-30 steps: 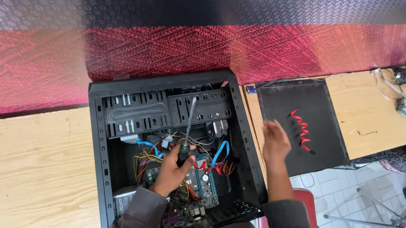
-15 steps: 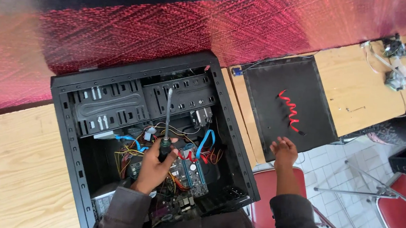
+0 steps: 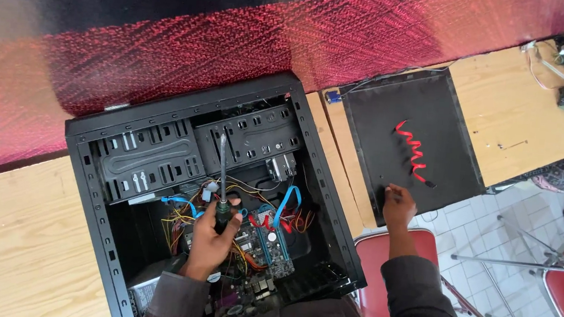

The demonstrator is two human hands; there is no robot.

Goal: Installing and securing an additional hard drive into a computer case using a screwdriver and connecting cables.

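Screwdriver: long grey shaft, dark handle, upright over open black computer case on wooden surface. Left hand fingers wrapped round handle. Right hand fingers curled, pinching at edge of black side panel; whether anything held, cannot tell. Red cable lies on panel. Coloured wires crowd motherboard beneath shaft.

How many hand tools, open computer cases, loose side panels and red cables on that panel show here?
Screwdriver, in left hand: 1
Open computer case: 1
Black side panel, at right hand: 1
Red cable: 1
Total: 4
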